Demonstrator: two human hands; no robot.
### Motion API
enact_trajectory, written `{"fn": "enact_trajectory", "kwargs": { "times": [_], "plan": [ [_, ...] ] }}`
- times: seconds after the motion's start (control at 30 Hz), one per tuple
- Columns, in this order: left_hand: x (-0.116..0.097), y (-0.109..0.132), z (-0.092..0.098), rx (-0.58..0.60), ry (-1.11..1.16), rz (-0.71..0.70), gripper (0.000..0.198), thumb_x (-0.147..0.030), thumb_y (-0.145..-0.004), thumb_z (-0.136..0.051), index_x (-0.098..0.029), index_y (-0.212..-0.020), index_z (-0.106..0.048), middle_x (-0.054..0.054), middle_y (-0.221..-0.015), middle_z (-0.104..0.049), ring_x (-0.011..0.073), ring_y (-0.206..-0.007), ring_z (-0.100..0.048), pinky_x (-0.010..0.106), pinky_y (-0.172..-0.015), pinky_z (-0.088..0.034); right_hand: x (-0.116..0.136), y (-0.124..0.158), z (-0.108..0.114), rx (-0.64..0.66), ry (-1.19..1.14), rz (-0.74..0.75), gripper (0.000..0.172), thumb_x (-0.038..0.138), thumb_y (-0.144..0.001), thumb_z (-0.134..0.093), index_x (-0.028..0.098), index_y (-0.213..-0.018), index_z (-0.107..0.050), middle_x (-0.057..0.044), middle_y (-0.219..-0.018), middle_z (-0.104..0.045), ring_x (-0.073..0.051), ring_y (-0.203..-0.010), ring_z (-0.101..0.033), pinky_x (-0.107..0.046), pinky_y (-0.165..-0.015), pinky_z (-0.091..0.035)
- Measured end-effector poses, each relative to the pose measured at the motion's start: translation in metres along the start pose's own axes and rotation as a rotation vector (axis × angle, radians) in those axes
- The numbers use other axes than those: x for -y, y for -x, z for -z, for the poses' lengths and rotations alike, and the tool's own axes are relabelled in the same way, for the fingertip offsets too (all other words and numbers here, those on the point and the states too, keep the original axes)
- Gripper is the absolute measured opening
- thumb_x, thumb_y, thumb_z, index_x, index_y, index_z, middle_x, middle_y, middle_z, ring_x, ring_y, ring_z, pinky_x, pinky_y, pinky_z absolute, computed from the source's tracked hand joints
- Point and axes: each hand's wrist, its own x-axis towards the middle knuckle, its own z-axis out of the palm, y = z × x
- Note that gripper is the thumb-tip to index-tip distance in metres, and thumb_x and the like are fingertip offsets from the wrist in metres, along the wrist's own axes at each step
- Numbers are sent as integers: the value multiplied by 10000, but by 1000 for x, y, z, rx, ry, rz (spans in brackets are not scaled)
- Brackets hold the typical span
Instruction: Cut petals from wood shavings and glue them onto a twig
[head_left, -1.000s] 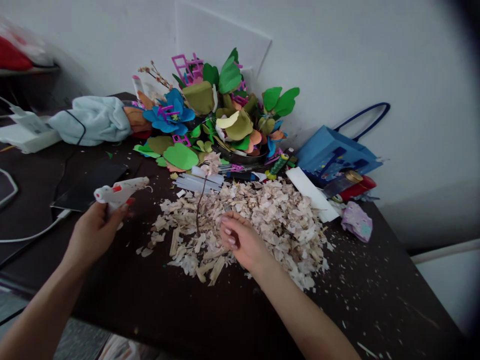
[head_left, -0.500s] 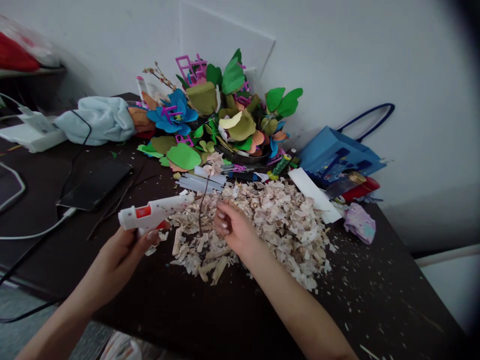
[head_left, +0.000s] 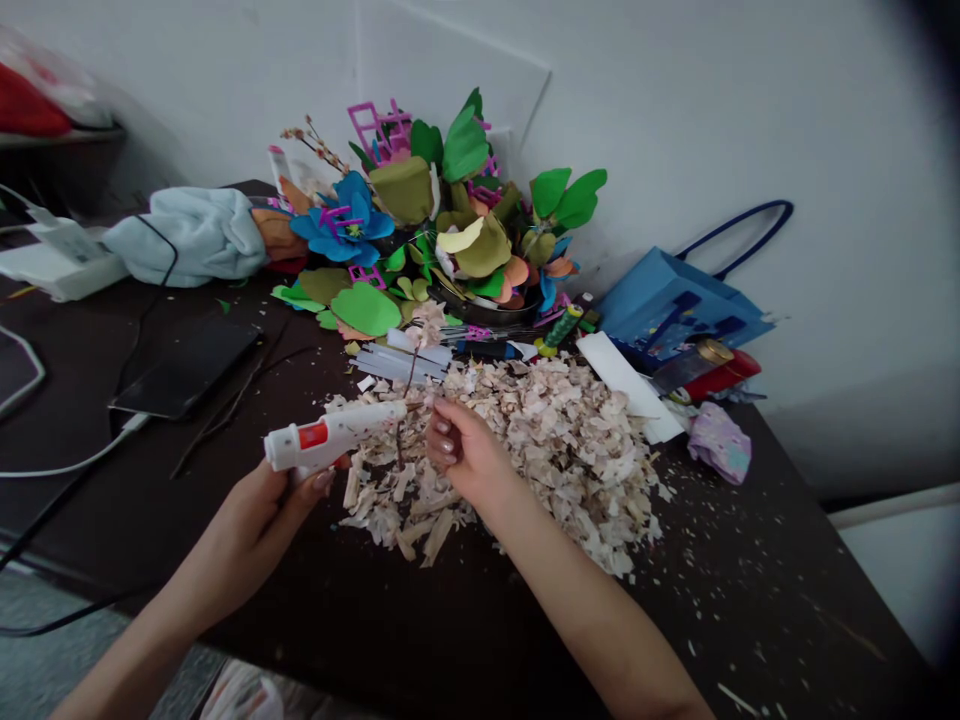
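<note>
My left hand (head_left: pixel 259 520) grips a white glue gun (head_left: pixel 330 438) with a red label, its nozzle pointing right at a thin brown twig (head_left: pixel 406 400). The twig stands upright and carries a small pale flower (head_left: pixel 427 325) at its top. My right hand (head_left: pixel 465 455) is closed beside the twig, fingers curled above a heap of pale wood shavings (head_left: pixel 540 450) on the dark table (head_left: pixel 465 620). The gun's tip sits almost against the twig and my right fingertips.
Colourful paper flowers and leaves (head_left: pixel 450 220) are piled at the back by the wall. Clear glue sticks (head_left: pixel 397 362) lie behind the shavings. A dark phone (head_left: pixel 187 368) with cables lies left, a light blue cloth (head_left: pixel 187 235) behind it, a blue bag (head_left: pixel 675 310) right.
My left hand has carried the glue gun from the left over to the twig. My right hand has risen from the shavings and closed near the twig.
</note>
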Motion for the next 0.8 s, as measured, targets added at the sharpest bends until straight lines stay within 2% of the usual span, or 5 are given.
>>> {"fn": "enact_trajectory", "kwargs": {
  "times": [0.27, 0.47, 0.8],
  "plan": [
    [-4, -2, -2, 23, -6, 3, 295, -386, -916, -490, -189, -1106, -602, 61, -923, -703, 175, -722, -633, 237, -693, -518, 1, 3, -3, -7, -11, -11, 196, 206, -667, -724, 179, -646, -531, 94, -504, -428, -28, -386, -316, -188, -378, -111],
    [0, 0, -3, 27, -21, -16, 244, -377, -921, -491, -206, -1049, -609, 61, -917, -700, 184, -754, -643, 243, -690, -514, 2, 4, -2, -13, -8, -8, 204, 210, -667, -723, 183, -644, -522, 94, -507, -419, -29, -394, -303, -190, -382, -101],
    [-4, -2, -2, 22, -50, -15, 336, -402, -922, -473, -182, -1147, -591, 87, -987, -708, 212, -807, -657, 294, -746, -536, 2, 5, -2, -20, 9, -7, 210, 218, -667, -723, 188, -657, -515, 94, -514, -409, -32, -396, -297, -200, -388, -90]
  ]
}}
